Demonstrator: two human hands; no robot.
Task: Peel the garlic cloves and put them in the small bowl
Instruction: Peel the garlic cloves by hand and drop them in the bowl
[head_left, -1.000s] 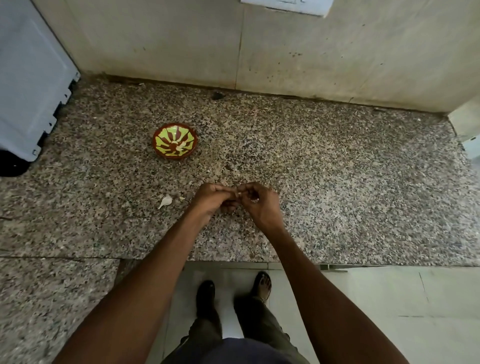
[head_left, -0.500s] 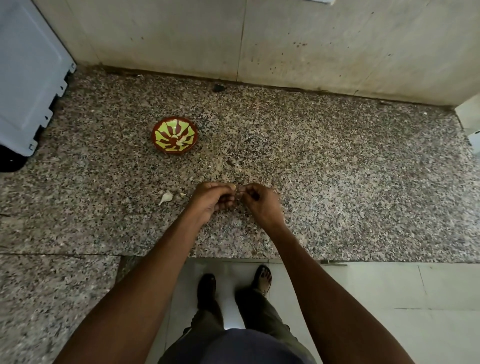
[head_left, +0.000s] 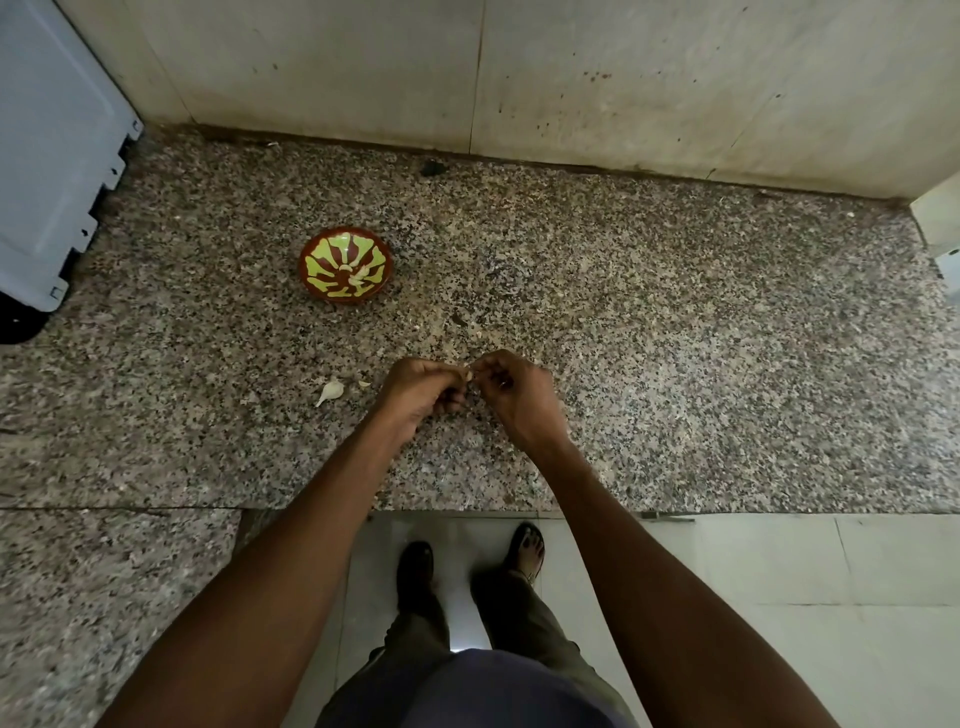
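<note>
pinched one garlic clove (head_left: 469, 373) between left hand (head_left: 423, 387) and right hand (head_left: 511, 387), fingers clamped on it. best kept low over desk (head_left: 675, 338), skin stripped fully before small bowl (head_left: 345, 265).

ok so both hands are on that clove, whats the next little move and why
Probably keep picking the skin off. Both the left hand and the right hand pinch a garlic clove between their fingertips above the counter, so peeling looks unfinished. Once it is bare, it should go up and left into the small bowl, which already holds pale pieces. An unpeeled clove waits beside the left hand.
</note>
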